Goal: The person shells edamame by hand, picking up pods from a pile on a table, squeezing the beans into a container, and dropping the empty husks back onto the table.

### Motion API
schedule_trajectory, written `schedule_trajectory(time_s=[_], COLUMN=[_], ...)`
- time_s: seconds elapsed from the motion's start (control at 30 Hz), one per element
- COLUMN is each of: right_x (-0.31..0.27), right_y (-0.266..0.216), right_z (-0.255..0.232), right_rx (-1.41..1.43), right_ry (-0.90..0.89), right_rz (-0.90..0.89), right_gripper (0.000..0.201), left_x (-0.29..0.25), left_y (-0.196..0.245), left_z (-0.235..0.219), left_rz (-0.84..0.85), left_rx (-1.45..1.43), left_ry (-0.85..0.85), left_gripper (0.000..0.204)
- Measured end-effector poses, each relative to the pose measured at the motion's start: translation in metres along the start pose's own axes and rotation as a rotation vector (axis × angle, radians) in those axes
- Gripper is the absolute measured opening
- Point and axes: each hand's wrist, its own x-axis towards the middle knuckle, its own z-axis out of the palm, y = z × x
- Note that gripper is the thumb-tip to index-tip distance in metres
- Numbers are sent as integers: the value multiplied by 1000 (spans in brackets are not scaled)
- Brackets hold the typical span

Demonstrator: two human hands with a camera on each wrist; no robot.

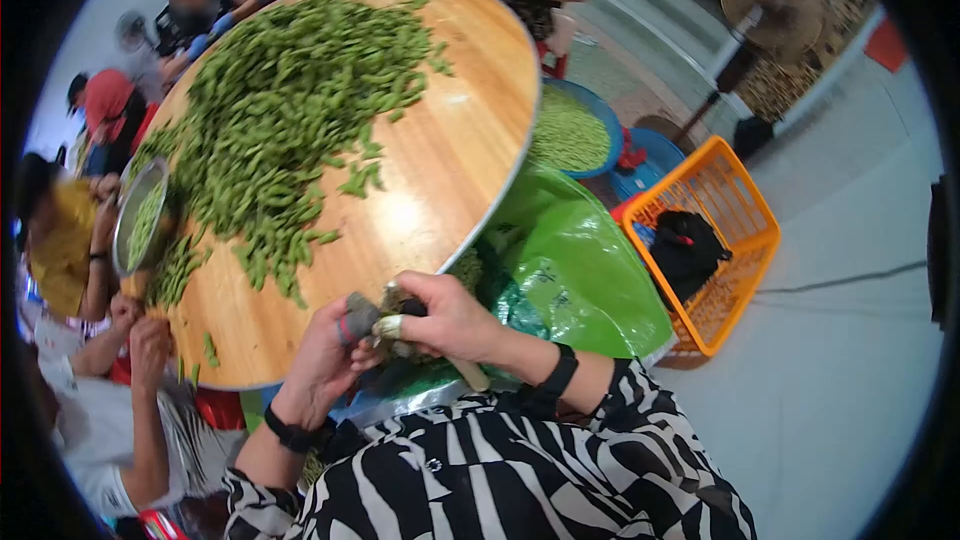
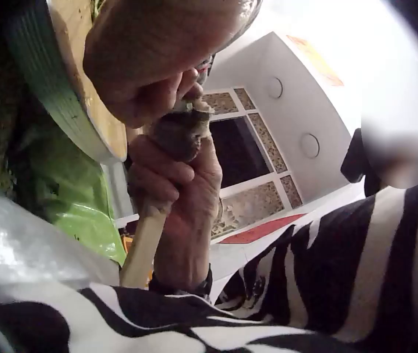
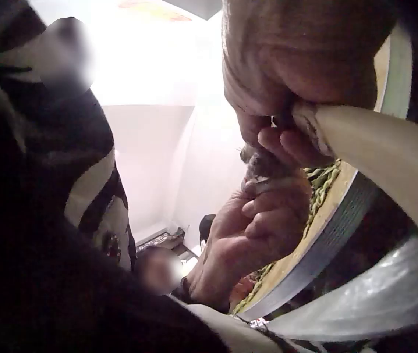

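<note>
In the head view both hands meet low, just off the near edge of the round wooden table (image 1: 440,170). My left hand (image 1: 325,355) has curled fingers and a grey cloth cover (image 1: 358,318) on its thumb. It pinches a small greenish piece (image 2: 188,106) against the right hand's fingertips; the fingers mostly hide it, and I cannot tell its kind. My right hand (image 1: 450,315) grips a pale wooden handle (image 1: 470,373), whose other end is hidden in the fist. Pale wrapping (image 1: 390,326) covers the right thumb. Green bean pods (image 1: 300,90) lie heaped across the table.
A metal bowl (image 1: 122,240) of beans sits at the table's left edge. On the right are a blue basin (image 1: 612,115) with shelled beans, a green plastic bag (image 1: 610,280) and an orange basket (image 1: 745,270). Several people sit around the table. A fan (image 1: 770,5) stands behind.
</note>
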Motion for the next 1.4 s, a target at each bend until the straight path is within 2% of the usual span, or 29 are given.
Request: schedule_trajectory(time_s=[0.1, 0.23, 0.3, 0.5, 0.57, 0.6, 0.67, 0.7, 0.77, 0.83, 0.93, 1.0, 1.07, 1.13, 1.17, 1.23, 1.3, 1.4], right_x=[6, 8, 7, 13, 16, 16, 17, 16, 13, 13, 19, 23, 27, 30, 31, 31, 22, 16], right_y=[6, 3, 4, 7, 6, -2, -8, -16, -30, -33, -29, -33, -37, -43, -43, -39, -29, -19], right_z=[-1, 0, 3, 10, 7, 9, 1, 0, 0, 0, -3, -4, -3, 0, -1, -5, -4, 15], right_rx=[-148, -462, -665, -878, -721, -650, -503, -399, -390, -434, -506, -462, -414, -229, -231, 59, 166, 290], right_ry=[6, 35, 63, 52, -38, -53, -52, -63, -106, -162, -143, -178, -210, -120, -119, -41, -31, 147], right_rz=[36, 33, -85, -95, -6, 81, 202, 261, 320, 351, 281, 288, 301, 201, 199, 120, 101, 130], right_gripper=[14, 23, 27, 21, 8, 5, 8, 6, 5, 9, 14, 17, 22, 25, 25, 28, 28, 26], left_x=[3, -2, -3, -15, -28, -39, -65, -82, -115, -132, -118, -88, -52, -13, 5, 31, 43, 49], left_y=[-4, -7, -11, -12, -10, -4, 8, 13, 31, 42, 57, 66, 76, 91, 96, 99, 91, 87], left_z=[-10, -1, 0, -8, -10, -15, -49, -61, -82, -101, -110, -99, -97, -95, -97, -100, -102, -103], left_rz=[12, 62, 67, 96, 206, 297, 569, 550, 402, 338, 369, 588, 731, 604, 608, 650, 678, 763], left_rx=[37, 138, 122, 161, 392, 575, 1095, 1361, 1845, 2053, 2022, 1734, 1725, 1768, 1768, 1610, 1555, 1511], left_ry=[12, 137, 176, 186, 138, 175, 210, 365, 517, 603, 596, 568, 450, 549, 550, 740, 760, 773], left_gripper=[5, 2, 6, 12, 9, 9, 11, 15, 13, 11, 11, 10, 13, 19, 19, 21, 21, 20])
